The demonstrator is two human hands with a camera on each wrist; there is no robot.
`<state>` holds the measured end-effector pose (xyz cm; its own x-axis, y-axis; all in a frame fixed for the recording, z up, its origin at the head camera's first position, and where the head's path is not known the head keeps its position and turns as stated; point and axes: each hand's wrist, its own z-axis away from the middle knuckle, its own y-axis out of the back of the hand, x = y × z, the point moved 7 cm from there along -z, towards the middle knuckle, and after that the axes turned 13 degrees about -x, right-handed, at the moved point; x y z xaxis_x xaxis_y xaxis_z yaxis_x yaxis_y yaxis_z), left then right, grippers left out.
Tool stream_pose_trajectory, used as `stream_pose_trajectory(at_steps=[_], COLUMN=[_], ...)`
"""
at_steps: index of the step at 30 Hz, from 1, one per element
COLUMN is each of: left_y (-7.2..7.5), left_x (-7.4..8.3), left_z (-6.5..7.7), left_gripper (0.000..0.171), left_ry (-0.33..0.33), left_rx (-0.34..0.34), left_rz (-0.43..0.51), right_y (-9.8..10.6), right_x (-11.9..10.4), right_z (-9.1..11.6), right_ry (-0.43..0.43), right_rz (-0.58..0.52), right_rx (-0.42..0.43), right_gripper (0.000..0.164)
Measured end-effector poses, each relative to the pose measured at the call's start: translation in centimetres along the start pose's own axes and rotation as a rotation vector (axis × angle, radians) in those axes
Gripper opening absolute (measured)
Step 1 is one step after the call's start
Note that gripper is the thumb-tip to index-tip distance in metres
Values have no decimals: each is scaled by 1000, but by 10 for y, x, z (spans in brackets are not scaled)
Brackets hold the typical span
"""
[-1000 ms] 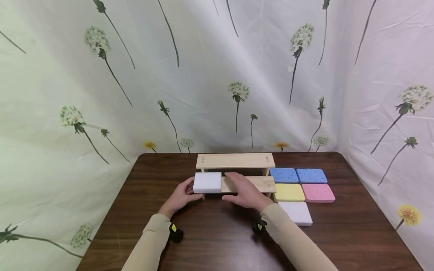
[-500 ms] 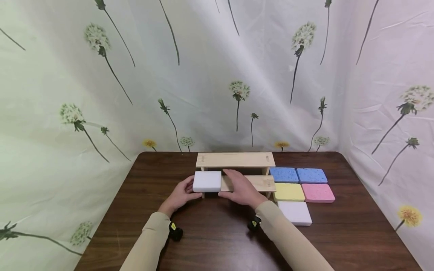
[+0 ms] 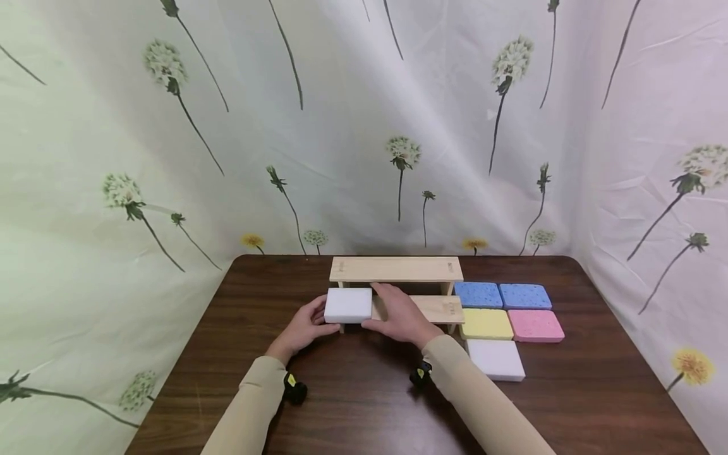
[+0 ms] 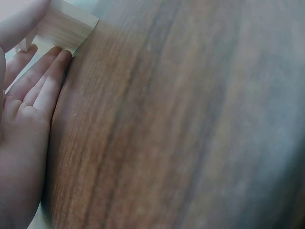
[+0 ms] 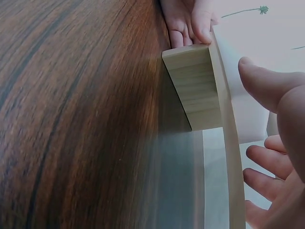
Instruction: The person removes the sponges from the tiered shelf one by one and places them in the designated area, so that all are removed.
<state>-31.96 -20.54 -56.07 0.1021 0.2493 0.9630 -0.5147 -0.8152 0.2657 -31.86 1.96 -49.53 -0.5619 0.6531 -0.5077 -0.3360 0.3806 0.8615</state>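
A white block-shaped sponge lies flat on the left end of the lower step of a pale wooden two-step stand. At its left side is my left hand, thumb in front; in the left wrist view, its extended fingers reach the stand's wooden leg. My right hand is at the sponge's right side with fingers spread over the step. In the right wrist view, its thumb overlaps the sponge; whether it touches cannot be told.
Behind is the upper step. Right of the stand lie two blue sponges, a yellow sponge, a pink sponge and another white sponge. All rest on a dark wooden table before a flower-printed curtain.
My right hand has moved left along the lower step, closer to the white sponge's right edge. The left hand and the sponge stay about where they were.
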Motion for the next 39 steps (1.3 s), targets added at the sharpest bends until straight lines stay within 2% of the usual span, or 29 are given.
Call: stream_pose_trajectory(at_steps=[15,26,39], left_y=[-1,4,0], left_x=[3,-1,1], left_z=[1,-1,-1], left_gripper=[81,81,79], left_ry=[4,11,14], left_rx=[-2,13,2], left_rz=[8,-10,-3], right_y=[-2,3,4], right_x=[-1,0,8], right_z=[-6,3,18], right_ry=[-17,-30,-19], right_rz=[-14,-63,-65], right_rx=[-7,1,4], right_gripper=[85,85,84])
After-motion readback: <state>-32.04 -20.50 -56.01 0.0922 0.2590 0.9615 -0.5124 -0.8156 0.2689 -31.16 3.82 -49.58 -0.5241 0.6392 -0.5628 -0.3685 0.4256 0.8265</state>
